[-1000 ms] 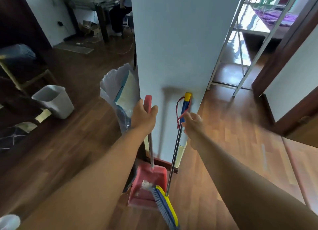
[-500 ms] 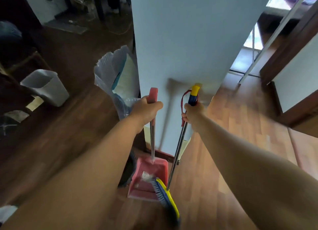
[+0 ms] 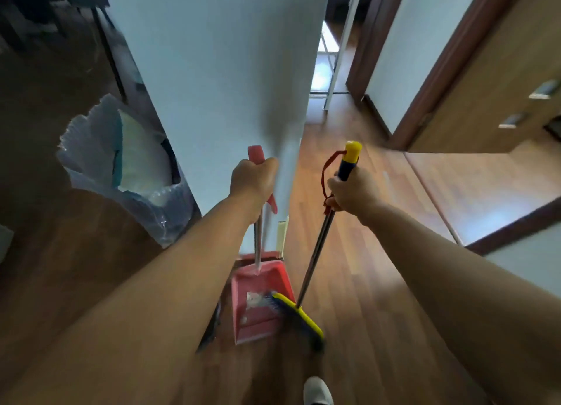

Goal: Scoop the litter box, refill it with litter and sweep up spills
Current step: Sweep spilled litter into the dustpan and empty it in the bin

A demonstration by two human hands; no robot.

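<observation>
Red plastic dustpan (image 3: pixel 258 301) and yellow-backed broom (image 3: pixel 299 315) are being held upright over glossy wood-plank floor (image 3: pixel 379 283) at a pale wall corner (image 3: pixel 212 71), the left hand (image 3: pixel 253 181) clenching the dustpan's thin metal pole, the right hand (image 3: pixel 352 192) gripping the broom's blue grip below its yellow cap. Pale scraps (image 3: pixel 253 299) are sitting in the angular pan; tipping it while walking is likely risking a fresh spill. No litter box is showing.

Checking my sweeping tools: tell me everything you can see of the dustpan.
The dustpan is long-handled: red plastic-looking pan, thin metal shaft, red grip on top. The left hand grips that top, holding it roughly upright by the corner of the pale wall. Pale scraps lie in the pan; bristles of the broom head reach its right side.
</observation>
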